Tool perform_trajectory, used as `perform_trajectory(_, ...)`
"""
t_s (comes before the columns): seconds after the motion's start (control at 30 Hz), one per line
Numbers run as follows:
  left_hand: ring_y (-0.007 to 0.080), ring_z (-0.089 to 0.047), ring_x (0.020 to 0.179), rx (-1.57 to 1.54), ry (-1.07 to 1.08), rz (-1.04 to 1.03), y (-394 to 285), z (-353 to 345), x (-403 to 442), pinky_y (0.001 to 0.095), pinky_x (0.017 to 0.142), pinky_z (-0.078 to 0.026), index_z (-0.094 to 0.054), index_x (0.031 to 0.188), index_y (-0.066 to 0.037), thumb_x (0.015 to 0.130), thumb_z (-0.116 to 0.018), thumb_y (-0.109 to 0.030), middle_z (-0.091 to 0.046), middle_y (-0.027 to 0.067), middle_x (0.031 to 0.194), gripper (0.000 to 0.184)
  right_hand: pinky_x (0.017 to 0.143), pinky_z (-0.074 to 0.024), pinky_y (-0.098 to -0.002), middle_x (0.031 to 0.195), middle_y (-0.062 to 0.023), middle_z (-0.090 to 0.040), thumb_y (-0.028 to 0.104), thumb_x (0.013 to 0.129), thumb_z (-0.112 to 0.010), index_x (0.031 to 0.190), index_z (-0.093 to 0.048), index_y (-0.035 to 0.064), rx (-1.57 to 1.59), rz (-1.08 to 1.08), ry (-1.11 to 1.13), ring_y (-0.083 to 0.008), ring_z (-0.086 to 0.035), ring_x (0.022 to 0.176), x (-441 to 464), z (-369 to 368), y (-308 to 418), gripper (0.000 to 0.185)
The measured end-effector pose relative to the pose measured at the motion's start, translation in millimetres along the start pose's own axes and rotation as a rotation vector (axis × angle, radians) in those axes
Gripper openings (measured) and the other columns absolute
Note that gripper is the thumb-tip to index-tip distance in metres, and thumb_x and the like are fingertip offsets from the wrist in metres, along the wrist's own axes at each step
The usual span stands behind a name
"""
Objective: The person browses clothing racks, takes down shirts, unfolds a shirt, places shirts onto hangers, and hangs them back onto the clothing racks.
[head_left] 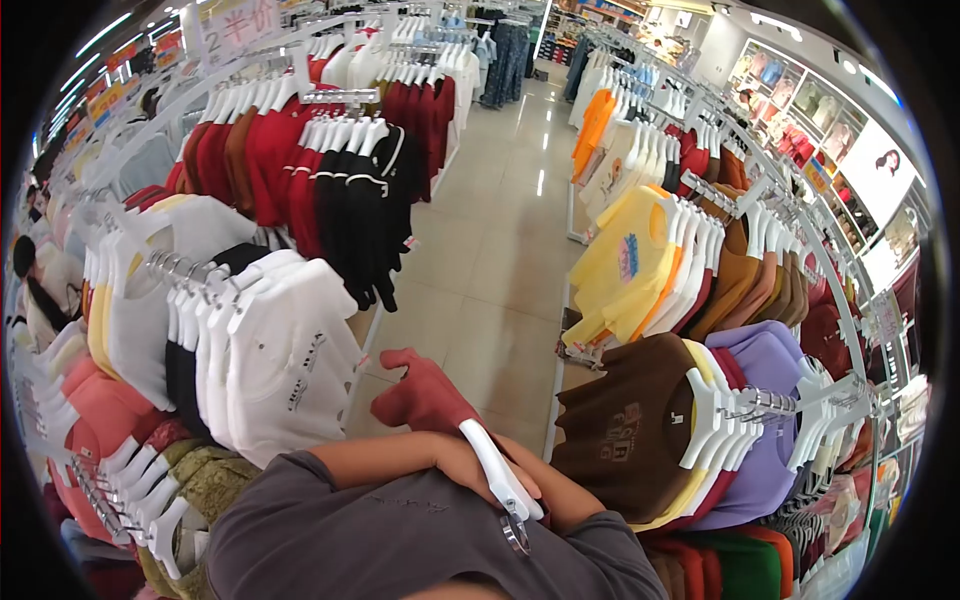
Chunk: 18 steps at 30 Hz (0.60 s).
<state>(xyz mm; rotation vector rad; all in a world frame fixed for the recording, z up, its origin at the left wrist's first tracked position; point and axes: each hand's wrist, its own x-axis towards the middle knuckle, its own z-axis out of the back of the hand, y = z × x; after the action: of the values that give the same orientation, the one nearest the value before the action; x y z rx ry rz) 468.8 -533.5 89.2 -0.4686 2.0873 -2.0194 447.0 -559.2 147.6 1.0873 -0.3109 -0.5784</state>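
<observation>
My forearms cross in front of my grey T-shirt (pixel 390 530). A white hanger (pixel 488 460) slants down across my left hand (pixel 465 470), its metal hook (pixel 516 535) pointing toward my chest. My left fingers are closed at the hanger, with the fingertips showing at its right side. A dusty-red garment (pixel 430 390) goes with this hanger and sticks out beyond my forearms, bunched up. My right forearm (pixel 550 485) passes behind the hanger and the left arm. The right hand is hidden by them and the garment, so its fingers do not show.
A tiled aisle (pixel 480 250) runs ahead between clothes racks. Close on the left hang white sweatshirts (pixel 290 350) and olive tops (pixel 210 470). At right are a brown sweatshirt (pixel 625 420), a purple top (pixel 750 440) and yellow sweatshirts (pixel 630 265). A person (pixel 45 280) is at far left.
</observation>
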Motion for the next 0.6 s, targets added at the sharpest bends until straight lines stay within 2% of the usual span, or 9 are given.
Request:
perform_trajectory(0.1, 0.0216, -0.045, 0.132, -0.016, 0.016, 0.005, 0.9, 17.7, 14.7, 0.0324, 0.11, -0.035, -0.045, 0.139, 0.0, 0.092, -0.064, -0.012, -0.049, 0.0133, 0.141, 0.052, 0.073, -0.0459, -0.0303, 0.087, -0.0105, -0.06, 0.014, 0.074, -0.072, 0.111, -0.059, 0.0029, 0.058, -0.015, 0.014, -0.0171, -0.053, 0.079, -1.8, 27.2, -44.6, 0.04)
perform_trajectory(0.27, 0.0247, -0.045, 0.132, 0.031, 0.064, -0.006, 5.5, 45.9, 27.9, 0.0351, 0.111, -0.034, -0.046, 0.139, -0.001, 0.091, -0.067, -0.013, -0.051, 0.0146, 0.14, 0.054, 0.073, -0.046, -0.0302, 0.087, -0.0103, -0.06, 0.014, 0.075, -0.071, 0.111, -0.059, 0.0028, 0.143, -0.094, 0.024, -0.0169, -0.053, 0.079, -9.0, 57.3, -102.1, 0.04)
perform_trajectory(0.37, 0.0204, -0.05, 0.126, -0.006, 0.054, -0.01, 7.4, 61.2, 31.0, 0.0311, 0.107, -0.038, -0.049, 0.137, -0.005, 0.087, -0.07, -0.01, -0.056, 0.0121, 0.134, 0.055, 0.073, -0.046, -0.0302, 0.087, -0.0101, -0.061, 0.014, 0.075, -0.071, 0.111, -0.059, 0.0027, 0.181, -0.139, 0.021, -0.0168, -0.053, 0.079, -4.2, 67.1, -120.6, 0.039)
perform_trajectory(0.6, 0.0204, -0.051, 0.125, -0.017, 0.098, -0.006, 5.4, 126.1, 20.4, 0.0311, 0.107, -0.038, -0.051, 0.136, -0.007, 0.088, -0.07, -0.014, -0.056, 0.0107, 0.135, 0.053, 0.073, -0.046, -0.0302, 0.087, -0.0098, -0.061, 0.014, 0.077, -0.07, 0.112, -0.059, 0.0025, 0.223, -0.223, 0.009, -0.0165, -0.053, 0.079, 39.5, 84.9, -146.0, 0.038)
